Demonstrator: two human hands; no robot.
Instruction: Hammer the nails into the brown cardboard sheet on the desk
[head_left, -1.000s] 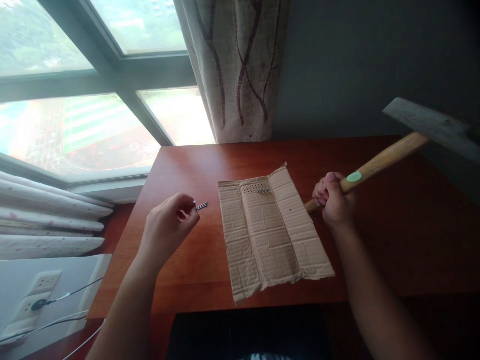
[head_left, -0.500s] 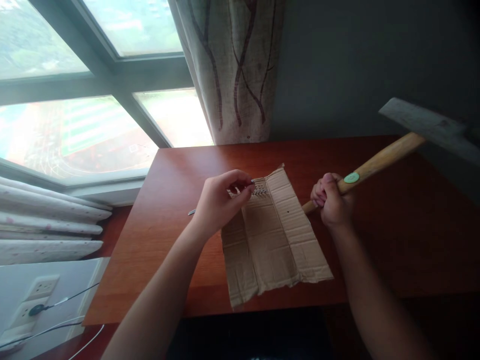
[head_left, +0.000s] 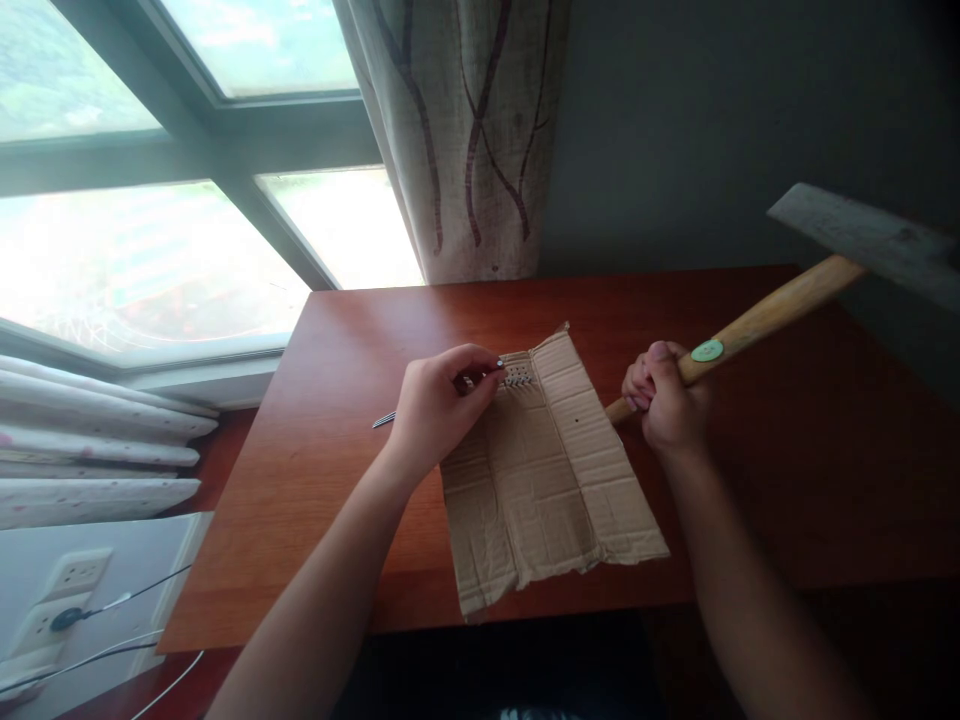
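A creased piece of cardboard [head_left: 540, 500] lies on the wooden table. Near its far edge several nails [head_left: 519, 376] stand in it in a small cluster. Thumb and fingertips of my left hand [head_left: 446, 400] pinch a nail [head_left: 500, 364] beside that cluster; only its head shows, the rest is hidden by the fingers. My right hand [head_left: 667, 395] is wrapped round the wooden handle of a hammer [head_left: 780, 305], held tilted with its metal head up at the right. The handle's lower end is near the cardboard's right edge. A few loose nails [head_left: 384, 420] lie left of my left hand.
The reddish-brown table [head_left: 300, 480] reaches to a dark wall [head_left: 675, 140] at the back. A patterned curtain [head_left: 480, 150] hangs behind it, with a window [head_left: 150, 250] at the left. Low on the left are a wall socket [head_left: 81, 572] and cables [head_left: 139, 587].
The view has shifted slightly. The hammer's head sits a little higher and farther right. My left hand keeps its pinch beside the standing nails.
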